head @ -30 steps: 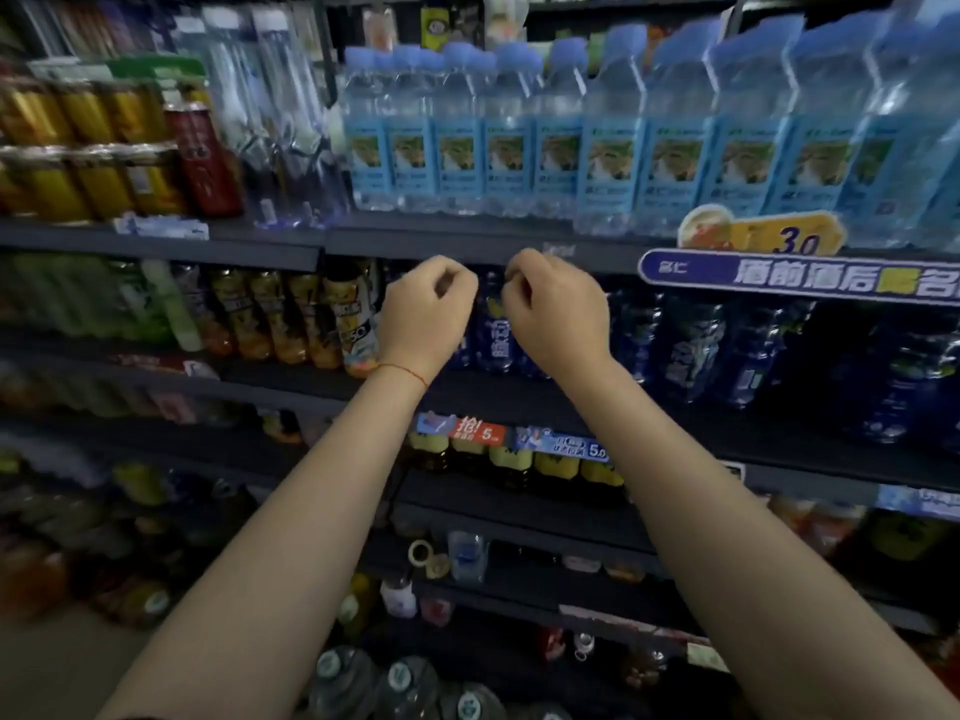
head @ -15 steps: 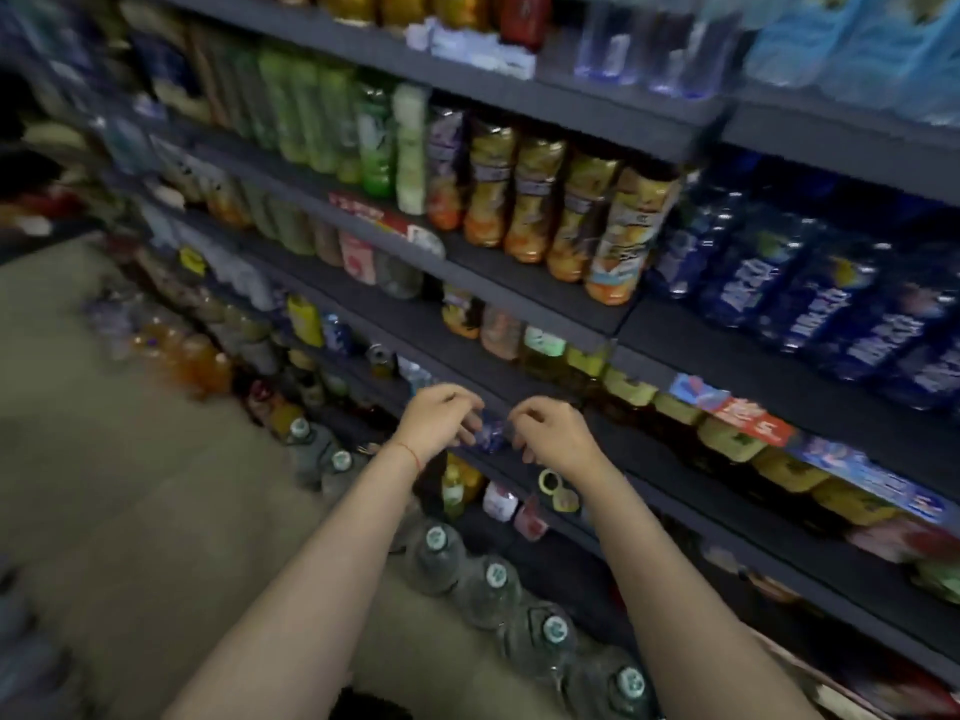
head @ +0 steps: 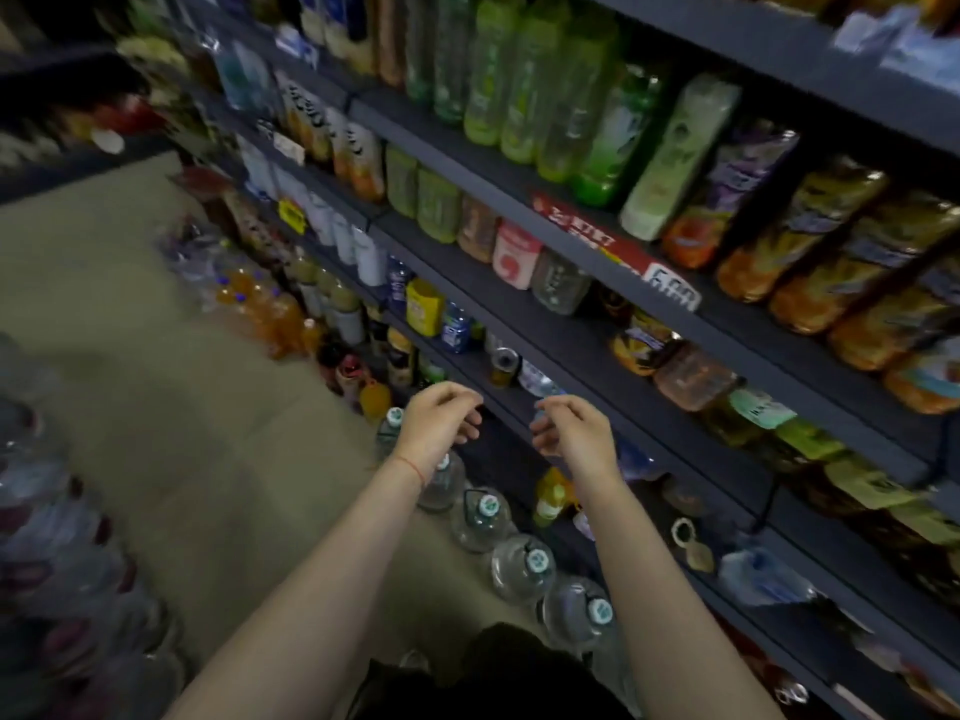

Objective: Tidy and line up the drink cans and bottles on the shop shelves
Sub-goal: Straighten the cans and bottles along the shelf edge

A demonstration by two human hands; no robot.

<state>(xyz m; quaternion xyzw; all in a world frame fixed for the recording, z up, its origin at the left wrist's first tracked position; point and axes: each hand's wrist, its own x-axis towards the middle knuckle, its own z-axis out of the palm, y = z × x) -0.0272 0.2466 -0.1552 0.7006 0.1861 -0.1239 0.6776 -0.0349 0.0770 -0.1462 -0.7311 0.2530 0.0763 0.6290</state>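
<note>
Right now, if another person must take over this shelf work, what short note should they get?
Left hand: fingers loosely curled, holding nothing.
Right hand: the same, holding nothing that I can see.
Both hover in front of a low shelf edge, near a can and a lying clear bottle.
Large water jugs stand in a row on the floor.
Done: cannot tell.
Left: stand the lying bottle up, then line up this low shelf.
</note>
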